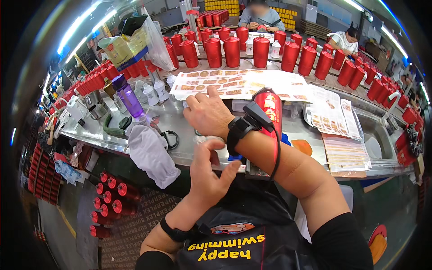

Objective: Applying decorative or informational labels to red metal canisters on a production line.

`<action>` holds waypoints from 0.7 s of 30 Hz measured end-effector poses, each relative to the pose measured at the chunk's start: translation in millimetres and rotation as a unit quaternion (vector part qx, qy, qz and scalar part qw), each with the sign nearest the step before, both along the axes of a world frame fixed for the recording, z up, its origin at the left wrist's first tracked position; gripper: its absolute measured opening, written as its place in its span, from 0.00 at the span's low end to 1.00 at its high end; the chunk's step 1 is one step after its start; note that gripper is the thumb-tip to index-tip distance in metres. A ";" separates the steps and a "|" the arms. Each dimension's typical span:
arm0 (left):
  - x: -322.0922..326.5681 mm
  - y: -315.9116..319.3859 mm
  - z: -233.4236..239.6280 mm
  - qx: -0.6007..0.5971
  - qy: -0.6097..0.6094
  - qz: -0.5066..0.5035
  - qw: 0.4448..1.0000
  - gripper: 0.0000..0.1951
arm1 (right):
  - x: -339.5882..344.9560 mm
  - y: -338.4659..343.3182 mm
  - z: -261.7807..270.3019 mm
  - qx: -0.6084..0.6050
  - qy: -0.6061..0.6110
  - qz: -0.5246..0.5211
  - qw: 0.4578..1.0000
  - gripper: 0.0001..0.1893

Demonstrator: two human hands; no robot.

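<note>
My right hand [210,109] reaches across to the left over the metal bench, its fingers at the near edge of a sheet of gold-and-red decals [216,82]. Whether its fingertips touch the sheet cannot be told. Below it, my left hand [211,175] is raised at the bench's front edge, thumb and fingers apart, with nothing seen in it. A red bottle with gold decoration [270,109] lies behind my right wrist, partly hidden by the wrist-worn device. Part of a whitish object [202,138] shows between my hands; its kind cannot be told.
Red bottles [232,50] stand along the conveyor behind the bench. At left are a purple water bottle [130,96], a white cloth [150,155] over the edge and black-handled scissors [172,139]. Further decal sheets [332,114] lie on a tray by the sink [383,135] at right. Co-workers sit beyond.
</note>
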State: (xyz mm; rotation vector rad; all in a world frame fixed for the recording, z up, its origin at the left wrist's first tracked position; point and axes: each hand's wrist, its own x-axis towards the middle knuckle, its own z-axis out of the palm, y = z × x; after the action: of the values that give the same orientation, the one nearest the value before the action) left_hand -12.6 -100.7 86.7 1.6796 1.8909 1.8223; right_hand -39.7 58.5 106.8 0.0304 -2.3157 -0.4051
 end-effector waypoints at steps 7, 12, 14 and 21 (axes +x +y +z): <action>-5.8 13.9 0.0 0.049 0.109 0.003 0.993 0.08 | -3.9 1.9 3.7 -0.002 0.013 -0.025 1.000 0.06; -3.0 2.3 -12.8 -0.039 -0.062 -0.158 0.985 0.07 | 0.6 4.1 14.4 -0.032 0.015 0.017 0.999 0.04; -6.5 6.8 -20.0 -0.051 -0.058 -0.227 0.971 0.06 | -1.8 -2.3 21.4 -0.179 0.006 0.082 0.980 0.03; -28.3 13.0 -36.0 -0.080 -0.022 -0.260 0.962 0.08 | 10.6 -53.6 50.5 -0.809 -0.130 0.382 0.428 0.09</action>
State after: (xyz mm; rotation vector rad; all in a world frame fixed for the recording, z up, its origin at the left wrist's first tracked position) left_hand -40.9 -87.7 50.7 1.8313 1.3555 1.4444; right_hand -29.1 4.9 157.3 0.1789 -1.6484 2.3877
